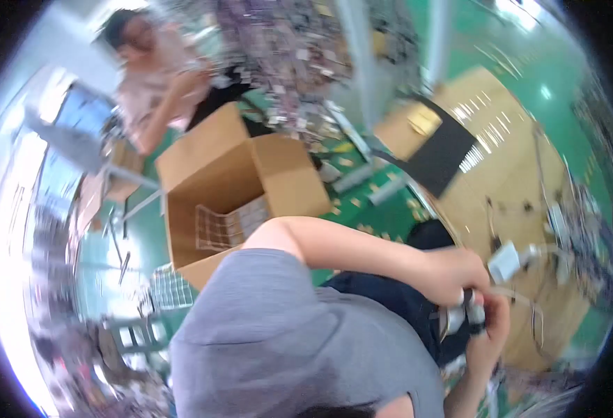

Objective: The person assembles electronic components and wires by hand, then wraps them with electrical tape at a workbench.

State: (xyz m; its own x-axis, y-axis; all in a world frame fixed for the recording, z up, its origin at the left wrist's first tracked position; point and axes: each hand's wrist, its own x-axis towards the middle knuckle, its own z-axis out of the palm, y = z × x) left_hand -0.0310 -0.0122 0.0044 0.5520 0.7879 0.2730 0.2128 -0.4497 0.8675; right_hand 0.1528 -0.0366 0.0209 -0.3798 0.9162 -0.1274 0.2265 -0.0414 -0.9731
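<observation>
My left hand [456, 275] reaches across to the right with its fingers curled at a small white-and-black part [475, 317]. Just below, my right hand [498, 324] closes round the same part from its other side. Both hands meet beside the near edge of the wooden table [501, 195]. Motion blur hides the part's exact kind. A pale cable [522, 296] runs from near my fingers over the tabletop. Close beyond my left hand lies a white block-shaped piece [504, 262] on the table.
An opened cardboard box [296, 177] stands left of my left arm, with white gridded material inside. On the table are a black mat [439, 157], a yellow pad [423, 122] and rows of thin white pieces [484, 132]. Another person [157, 83] sits at the far left. Scraps litter the green floor.
</observation>
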